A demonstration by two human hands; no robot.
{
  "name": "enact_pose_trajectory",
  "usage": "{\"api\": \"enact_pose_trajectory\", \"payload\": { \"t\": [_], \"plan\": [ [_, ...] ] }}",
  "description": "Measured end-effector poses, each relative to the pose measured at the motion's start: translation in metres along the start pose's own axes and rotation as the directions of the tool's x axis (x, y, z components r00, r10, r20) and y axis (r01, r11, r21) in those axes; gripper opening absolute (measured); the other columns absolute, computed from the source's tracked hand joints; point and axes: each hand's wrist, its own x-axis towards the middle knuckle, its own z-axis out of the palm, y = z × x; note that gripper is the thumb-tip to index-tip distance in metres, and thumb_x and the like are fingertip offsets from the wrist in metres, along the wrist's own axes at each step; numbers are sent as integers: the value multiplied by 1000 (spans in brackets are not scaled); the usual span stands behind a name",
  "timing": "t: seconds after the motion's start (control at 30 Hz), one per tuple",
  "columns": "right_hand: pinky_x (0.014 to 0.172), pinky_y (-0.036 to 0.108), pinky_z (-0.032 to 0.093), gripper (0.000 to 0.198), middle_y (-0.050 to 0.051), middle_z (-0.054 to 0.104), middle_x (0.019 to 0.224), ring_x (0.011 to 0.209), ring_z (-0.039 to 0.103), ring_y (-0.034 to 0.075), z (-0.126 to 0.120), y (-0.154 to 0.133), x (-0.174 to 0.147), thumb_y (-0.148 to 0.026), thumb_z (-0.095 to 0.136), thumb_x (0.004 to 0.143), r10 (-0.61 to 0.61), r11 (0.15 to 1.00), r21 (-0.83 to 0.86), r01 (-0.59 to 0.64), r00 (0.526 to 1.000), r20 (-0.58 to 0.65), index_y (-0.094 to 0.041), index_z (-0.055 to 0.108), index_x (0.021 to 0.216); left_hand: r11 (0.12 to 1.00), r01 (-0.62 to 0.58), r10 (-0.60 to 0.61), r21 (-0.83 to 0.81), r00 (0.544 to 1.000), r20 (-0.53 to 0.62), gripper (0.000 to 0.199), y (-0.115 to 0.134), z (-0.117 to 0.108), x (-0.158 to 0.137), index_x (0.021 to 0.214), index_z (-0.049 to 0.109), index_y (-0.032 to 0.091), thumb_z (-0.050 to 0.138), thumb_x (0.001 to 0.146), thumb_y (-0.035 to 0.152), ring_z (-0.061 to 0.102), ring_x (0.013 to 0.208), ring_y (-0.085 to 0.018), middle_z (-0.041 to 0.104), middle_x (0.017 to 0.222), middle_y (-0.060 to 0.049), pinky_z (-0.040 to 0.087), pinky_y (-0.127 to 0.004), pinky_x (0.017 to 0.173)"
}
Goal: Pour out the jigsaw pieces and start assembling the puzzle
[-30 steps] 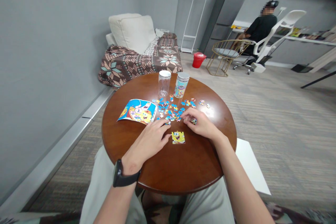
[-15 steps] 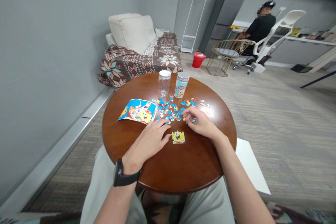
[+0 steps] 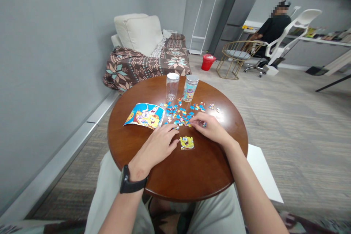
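Observation:
Loose jigsaw puzzle pieces (image 3: 175, 111), mostly blue with some yellow and pink, lie scattered across the middle of the round table. My right hand (image 3: 208, 126) reaches in from the right, its thumb and forefinger pinched on a puzzle piece (image 3: 189, 124) at the near edge of the pile. With fingers apart, my left hand (image 3: 160, 144) lies on the table; its thumb tip is beside a small joined yellow puzzle section (image 3: 187, 143) showing a cartoon face. Left of the pile is a curled printed picture sheet (image 3: 144, 115), close to the left fingers.
Behind the pieces stand a clear jar (image 3: 172, 87) with a white lid and a printed jar (image 3: 190, 89). The brown table (image 3: 186, 182) has a round edge. A sofa (image 3: 148, 58), red bin (image 3: 207, 62), wire chair (image 3: 237, 55) and seated person (image 3: 274, 27) are beyond.
My right hand has shifted slightly left and its fingertips have closed together at the edge of the pile. My left hand has stayed put. The seated person's head has turned.

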Motion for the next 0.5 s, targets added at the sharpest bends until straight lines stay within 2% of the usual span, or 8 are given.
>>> {"api": "enact_pose_trajectory", "payload": {
  "t": [0.07,0.17,0.37,0.5],
  "plan": [
    [64,26,48,17,2,60,80,67,55,12,-1,1,0,-19,55,87,-28,999,-28,28,1000,11,-19,68,97,1000,-1,1,0,1000,0,22,1,-1,0,110,66,17,56,90,22,58,115,-23,63,124,-8,45,-41,105],
    [63,26,46,18,2,58,79,66,54,12,-1,1,0,-16,52,86,-32,998,-47,33,999,34,-19,69,93,1000,-2,2,-1,1000,1,21,2,-2,1,108,66,17,57,90,22,59,114,-23,64,123,-9,45,-41,104],
    [58,23,46,6,-1,60,70,60,54,11,1,-2,-1,-17,55,81,88,995,38,-90,995,51,-18,60,84,1000,11,-11,-8,1000,16,22,2,-3,1,110,65,16,56,90,22,59,114,-23,64,123,-9,46,-42,104],
    [59,24,46,18,0,62,73,60,54,11,2,-1,-2,-18,54,81,77,996,42,-80,995,65,-18,63,97,1000,24,-24,-13,999,23,24,2,-3,1,112,64,16,57,90,22,58,115,-23,63,124,-8,45,-41,105]
  ]
}}
